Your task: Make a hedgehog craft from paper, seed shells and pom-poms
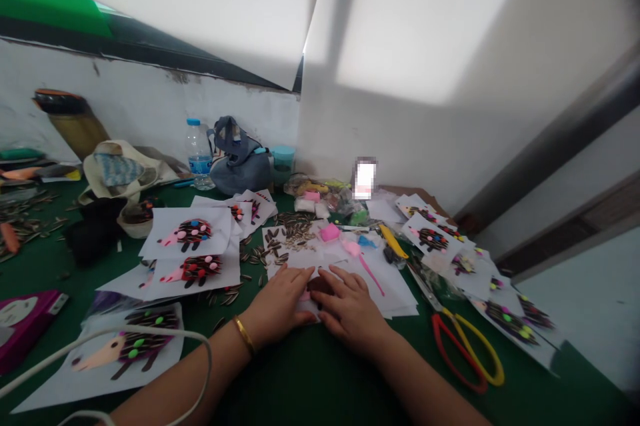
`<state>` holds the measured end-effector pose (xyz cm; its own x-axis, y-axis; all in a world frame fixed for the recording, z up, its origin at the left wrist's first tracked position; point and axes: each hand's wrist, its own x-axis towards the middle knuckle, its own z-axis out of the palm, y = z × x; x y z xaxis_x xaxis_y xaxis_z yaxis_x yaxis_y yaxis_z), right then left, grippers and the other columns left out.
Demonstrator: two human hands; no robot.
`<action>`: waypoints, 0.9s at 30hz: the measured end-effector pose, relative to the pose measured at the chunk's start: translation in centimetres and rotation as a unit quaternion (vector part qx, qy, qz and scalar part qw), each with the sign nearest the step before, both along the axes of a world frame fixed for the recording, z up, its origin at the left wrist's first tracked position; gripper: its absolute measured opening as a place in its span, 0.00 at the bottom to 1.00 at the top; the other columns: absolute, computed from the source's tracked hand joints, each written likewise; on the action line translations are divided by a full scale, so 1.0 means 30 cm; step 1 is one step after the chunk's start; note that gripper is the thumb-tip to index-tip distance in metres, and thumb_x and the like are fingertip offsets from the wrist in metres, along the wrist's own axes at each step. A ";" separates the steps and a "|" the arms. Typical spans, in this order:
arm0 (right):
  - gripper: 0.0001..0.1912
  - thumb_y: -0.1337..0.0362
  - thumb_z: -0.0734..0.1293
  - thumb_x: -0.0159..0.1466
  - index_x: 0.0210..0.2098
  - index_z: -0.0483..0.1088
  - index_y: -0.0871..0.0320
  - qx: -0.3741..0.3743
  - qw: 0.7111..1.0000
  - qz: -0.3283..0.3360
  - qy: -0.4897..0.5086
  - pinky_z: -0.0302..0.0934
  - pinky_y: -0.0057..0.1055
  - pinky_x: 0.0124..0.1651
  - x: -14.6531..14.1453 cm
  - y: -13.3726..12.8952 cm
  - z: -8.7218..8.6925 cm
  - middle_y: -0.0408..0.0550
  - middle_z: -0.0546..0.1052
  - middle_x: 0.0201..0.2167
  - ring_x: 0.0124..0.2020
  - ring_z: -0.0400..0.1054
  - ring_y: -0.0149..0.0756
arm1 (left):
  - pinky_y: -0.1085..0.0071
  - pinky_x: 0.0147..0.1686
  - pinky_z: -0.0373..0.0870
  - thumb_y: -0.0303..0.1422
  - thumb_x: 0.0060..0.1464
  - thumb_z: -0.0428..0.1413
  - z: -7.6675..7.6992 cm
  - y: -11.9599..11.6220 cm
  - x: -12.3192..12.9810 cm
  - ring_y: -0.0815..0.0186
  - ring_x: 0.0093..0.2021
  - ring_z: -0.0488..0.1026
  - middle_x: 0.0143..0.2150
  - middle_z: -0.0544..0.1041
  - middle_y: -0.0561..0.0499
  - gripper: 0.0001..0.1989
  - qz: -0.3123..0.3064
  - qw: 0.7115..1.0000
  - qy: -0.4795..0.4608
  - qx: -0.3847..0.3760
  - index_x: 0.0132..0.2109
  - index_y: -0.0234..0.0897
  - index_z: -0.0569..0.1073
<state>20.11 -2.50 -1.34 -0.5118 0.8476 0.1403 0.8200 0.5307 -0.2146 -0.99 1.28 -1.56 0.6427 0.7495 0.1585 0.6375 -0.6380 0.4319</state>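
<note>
Both hands rest on white paper [400, 293] at the middle of the green table. My left hand [280, 303], with a gold bracelet [243, 335] at its wrist, lies with fingers apart at the left edge of a brown clay piece [320, 285]. Over the right side of that piece, my right hand [350, 303] spreads its fingers, touching it. A bit of pink clay [306, 295] shows between the hands. Sunflower seeds [295, 233], a pink clay block [329, 233] and a pink stick [372, 275] lie just beyond the fingers.
Hedgehog pictures [193, 236] are stacked at the left, more [510, 323] at the right. Red-and-yellow scissors [465, 346] and a yellow cutter [393, 241] lie right of the hands. A white cable [200, 335] crosses near the left forearm. A bottle [199, 159] and blue bag [240, 163] stand behind.
</note>
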 end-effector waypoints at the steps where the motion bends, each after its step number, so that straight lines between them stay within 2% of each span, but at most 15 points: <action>1: 0.21 0.55 0.62 0.64 0.57 0.65 0.41 0.000 1.000 -0.003 0.001 0.41 0.50 0.62 -0.001 0.001 0.000 0.42 0.54 0.67 0.67 0.44 0.49 | 0.52 0.64 0.49 0.42 0.46 0.63 0.001 0.000 0.000 0.56 0.59 0.65 0.57 0.70 0.44 0.39 0.000 1.000 -0.001 0.000 0.62 0.41 0.57; 9: 0.23 0.52 0.61 0.65 0.59 0.62 0.42 -0.002 1.000 -0.013 -0.008 0.40 0.49 0.62 -0.002 0.014 -0.002 0.42 0.53 0.68 0.67 0.42 0.46 | 0.52 0.64 0.50 0.41 0.45 0.64 0.009 -0.001 0.004 0.55 0.59 0.64 0.58 0.69 0.42 0.41 0.010 1.000 0.002 -0.009 0.63 0.39 0.56; 13: 0.25 0.51 0.60 0.65 0.61 0.60 0.43 -0.012 1.000 -0.022 -0.017 0.40 0.49 0.63 -0.011 0.023 -0.002 0.43 0.53 0.68 0.68 0.41 0.47 | 0.50 0.64 0.48 0.43 0.46 0.63 0.009 0.000 0.003 0.55 0.59 0.65 0.58 0.69 0.42 0.42 0.012 1.000 0.006 -0.011 0.64 0.40 0.54; 17: 0.25 0.53 0.60 0.65 0.61 0.59 0.45 0.001 0.999 -0.041 -0.012 0.41 0.47 0.63 -0.007 0.024 -0.011 0.43 0.56 0.66 0.66 0.45 0.45 | 0.49 0.64 0.46 0.44 0.45 0.63 0.000 -0.001 0.003 0.55 0.59 0.65 0.57 0.70 0.43 0.44 0.024 1.000 0.012 0.000 0.65 0.40 0.53; 19: 0.26 0.55 0.60 0.65 0.62 0.58 0.47 0.017 0.997 -0.078 -0.008 0.43 0.46 0.62 0.016 0.026 -0.018 0.45 0.60 0.64 0.65 0.49 0.45 | 0.49 0.65 0.44 0.44 0.45 0.63 -0.002 -0.004 0.004 0.55 0.59 0.64 0.57 0.70 0.44 0.44 0.028 0.999 0.015 0.012 0.65 0.41 0.53; 22: 0.23 0.59 0.59 0.66 0.60 0.62 0.52 0.043 0.983 -0.180 -0.018 0.47 0.44 0.59 0.086 0.041 -0.025 0.50 0.67 0.59 0.60 0.56 0.46 | 0.49 0.64 0.44 0.46 0.46 0.63 0.003 -0.012 0.007 0.55 0.58 0.65 0.56 0.71 0.45 0.43 0.027 0.999 0.018 0.029 0.65 0.42 0.54; 25: 0.19 0.61 0.59 0.66 0.55 0.67 0.54 0.050 0.955 -0.289 -0.052 0.54 0.39 0.52 0.171 0.070 -0.027 0.53 0.72 0.51 0.52 0.62 0.46 | 0.52 0.60 0.54 0.49 0.48 0.60 0.018 -0.020 0.009 0.53 0.55 0.66 0.55 0.71 0.44 0.42 0.029 0.999 0.025 0.026 0.65 0.40 0.55; 27: 0.15 0.60 0.60 0.66 0.49 0.70 0.55 0.031 0.945 -0.317 -0.069 0.55 0.35 0.47 0.213 0.092 -0.027 0.53 0.73 0.47 0.48 0.64 0.44 | 0.56 0.55 0.60 0.47 0.54 0.55 0.028 -0.020 0.009 0.54 0.53 0.67 0.54 0.72 0.42 0.35 0.033 0.999 0.026 0.015 0.65 0.39 0.56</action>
<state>26.50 0.25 -2.16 0.0804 0.9825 0.1683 0.9953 -0.0698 -0.0678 -0.71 0.66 -0.70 0.6002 0.7857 0.1494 0.6991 -0.6062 0.3793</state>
